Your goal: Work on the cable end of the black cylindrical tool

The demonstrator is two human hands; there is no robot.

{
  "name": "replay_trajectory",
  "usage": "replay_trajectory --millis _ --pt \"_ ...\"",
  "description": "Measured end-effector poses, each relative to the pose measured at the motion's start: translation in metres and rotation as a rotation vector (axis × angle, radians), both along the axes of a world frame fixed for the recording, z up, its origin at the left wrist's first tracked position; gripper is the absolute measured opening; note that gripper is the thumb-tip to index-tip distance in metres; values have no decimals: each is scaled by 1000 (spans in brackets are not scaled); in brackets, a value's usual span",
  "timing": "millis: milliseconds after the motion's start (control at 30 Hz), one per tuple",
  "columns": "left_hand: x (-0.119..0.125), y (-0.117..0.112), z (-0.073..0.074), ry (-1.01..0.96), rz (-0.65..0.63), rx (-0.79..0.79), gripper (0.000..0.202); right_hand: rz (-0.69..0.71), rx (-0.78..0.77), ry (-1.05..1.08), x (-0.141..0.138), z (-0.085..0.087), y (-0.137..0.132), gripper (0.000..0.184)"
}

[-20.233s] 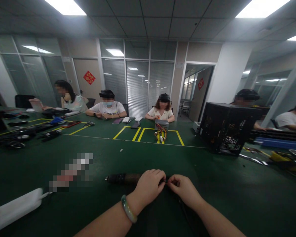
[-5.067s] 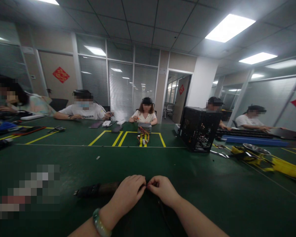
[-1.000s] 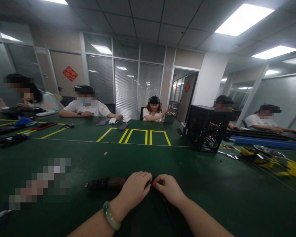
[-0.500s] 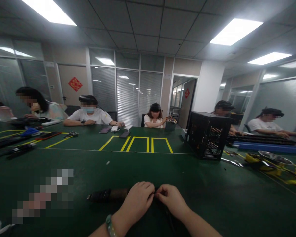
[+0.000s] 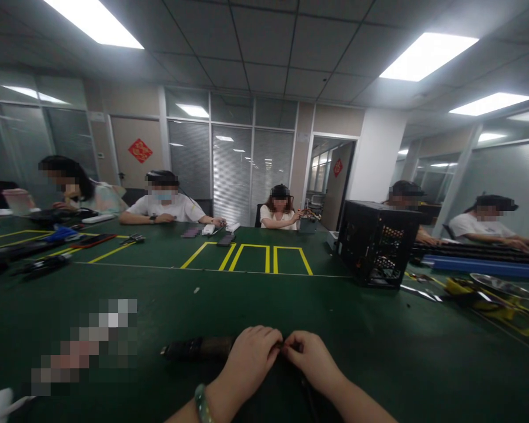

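Note:
A dark, cylindrical tool with a narrow tip, resembling an electric screwdriver (image 5: 198, 348), lies lengthwise on the green table (image 5: 158, 311). My left hand (image 5: 256, 352), with a green bangle at the wrist, is closed over its right-hand part. Close beside it, my right hand (image 5: 307, 355) pinches thumb against fingers at the tool's right end. What sits between those fingertips is too small and dark to make out. Below the right hand a dark cord (image 5: 307, 390) runs toward me, only faintly visible.
A black computer case (image 5: 374, 244) stands at the right, with a metal bowl (image 5: 505, 286) and yellow items beyond. Cables and tools (image 5: 48, 261) lie at the left. A blurred-out flat object (image 5: 77, 352) is near my left arm. Several people sit across the table.
The view has turned slightly left, so the room appears shifted right. Both hands stay together at the tool's right end, their fingers slightly shifted.

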State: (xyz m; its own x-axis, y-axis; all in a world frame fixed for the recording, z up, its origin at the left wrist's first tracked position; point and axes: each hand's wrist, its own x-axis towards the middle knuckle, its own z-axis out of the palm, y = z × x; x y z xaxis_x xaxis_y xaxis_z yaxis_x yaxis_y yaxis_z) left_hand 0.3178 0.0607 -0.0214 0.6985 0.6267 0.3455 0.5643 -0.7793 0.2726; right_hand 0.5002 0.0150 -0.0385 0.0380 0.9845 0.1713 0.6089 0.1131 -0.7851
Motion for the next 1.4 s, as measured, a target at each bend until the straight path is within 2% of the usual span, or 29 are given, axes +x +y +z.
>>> replay_trajectory --millis 133,300,667,1100,1400 --pt "0 1 0 24 30 -4 5 20 -16 7 1 -2 1 12" --pt "-3 3 -1 21 -32 20 2 52 -40 6 3 -4 4 17" --pt "-7 2 0 47 -59 105 8 50 -119 -97 -1 3 4 30" --pt "-10 2 4 38 -34 62 10 51 -172 -66 0 1 4 29" --pt "-10 2 5 72 -14 65 11 62 -120 -100 1 1 6 27"
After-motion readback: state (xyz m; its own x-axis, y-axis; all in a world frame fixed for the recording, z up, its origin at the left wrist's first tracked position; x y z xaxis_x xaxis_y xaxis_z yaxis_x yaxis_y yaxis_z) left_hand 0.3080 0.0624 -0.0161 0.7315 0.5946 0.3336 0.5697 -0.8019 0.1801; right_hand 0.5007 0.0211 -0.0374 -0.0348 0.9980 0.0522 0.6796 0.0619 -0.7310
